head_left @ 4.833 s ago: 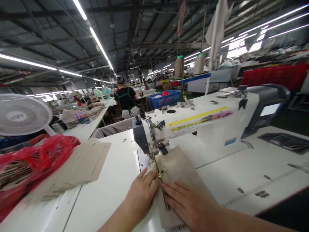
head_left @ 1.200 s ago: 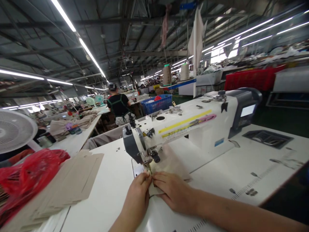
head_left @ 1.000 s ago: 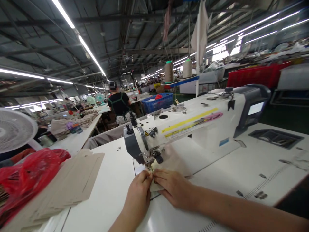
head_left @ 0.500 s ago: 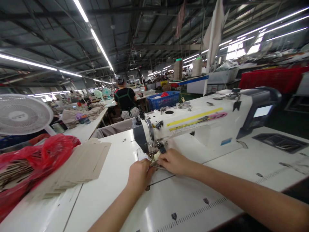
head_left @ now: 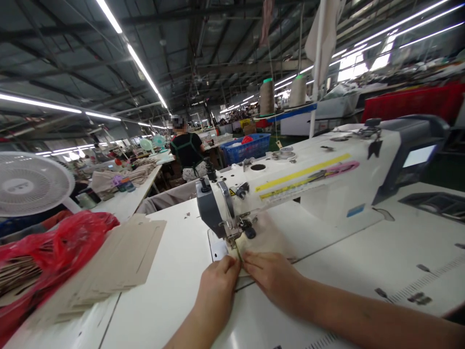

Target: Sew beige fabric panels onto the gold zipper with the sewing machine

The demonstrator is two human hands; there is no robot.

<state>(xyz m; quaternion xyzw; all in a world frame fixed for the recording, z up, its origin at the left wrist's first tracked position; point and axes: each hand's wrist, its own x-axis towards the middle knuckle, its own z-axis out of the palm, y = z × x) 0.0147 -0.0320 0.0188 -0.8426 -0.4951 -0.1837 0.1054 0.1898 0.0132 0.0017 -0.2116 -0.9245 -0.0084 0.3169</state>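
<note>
Beige cloth lies under the head of the white sewing machine, its near end gripped by the bent, closed fingers of the left hand and the right hand, which almost meet beside a thin golden strip running toward the needle. Left on the white table, a fanned stack of beige pieces touches a crumpled red plastic bag, with a white fan beyond. Past the machine are two thread spools, a blue crate and a person in black, back turned.
</note>
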